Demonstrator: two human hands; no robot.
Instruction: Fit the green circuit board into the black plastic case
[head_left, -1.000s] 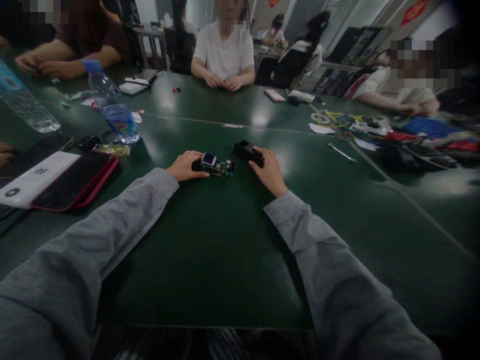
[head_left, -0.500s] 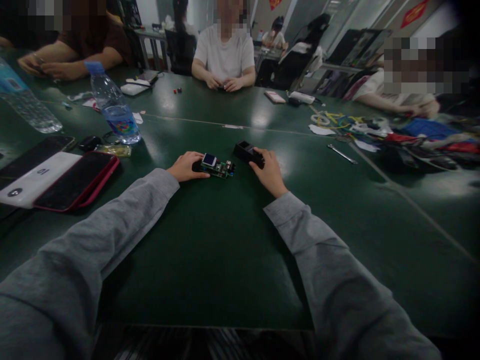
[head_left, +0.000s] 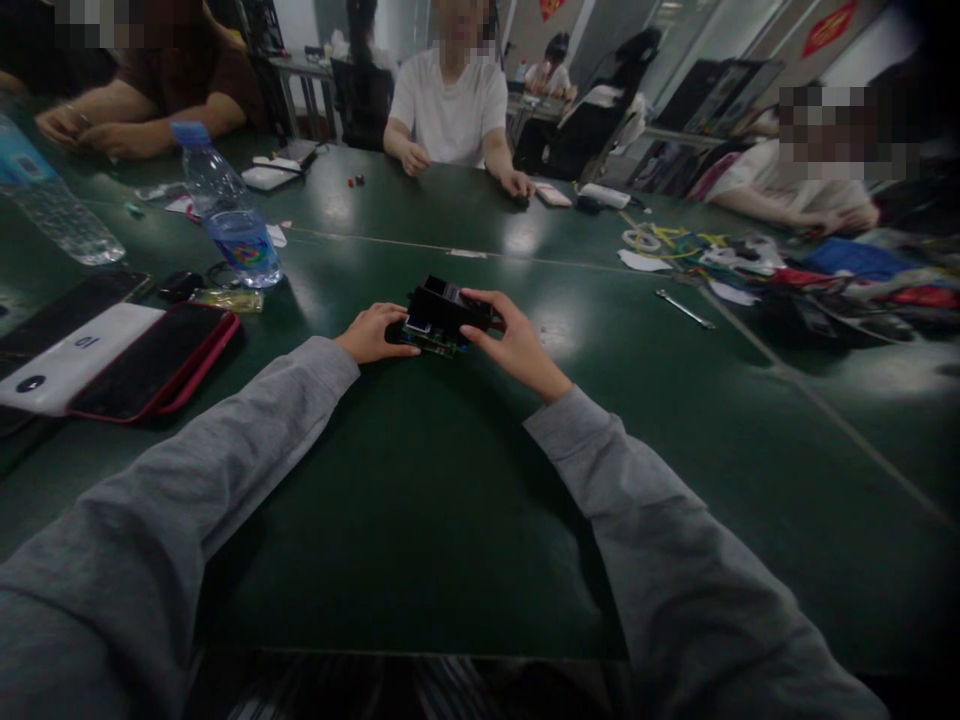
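My left hand [head_left: 375, 333] is closed on the left end of a green circuit board [head_left: 439, 347] with a small screen, low over the green table [head_left: 405, 500]. In my right hand [head_left: 510, 340] is a black plastic case [head_left: 444, 303] with a rectangular opening, gripped between thumb and fingers. The case is tilted over the board and covers most of its top. Part of the screen and the board's near edge show below it. Whether case and board touch, I cannot tell.
To the left stand water bottles [head_left: 232, 225], with phones [head_left: 161, 360] in front of them. A wrench [head_left: 684, 309] lies to the right, near a heap of cables and cloth [head_left: 825, 275]. Across the table sits a person in a white shirt [head_left: 450, 105]; others sit left and right.
My right hand has carried the black case left, from beside the circuit board to above it. My left hand has stayed put. The person opposite has spread their hands apart.
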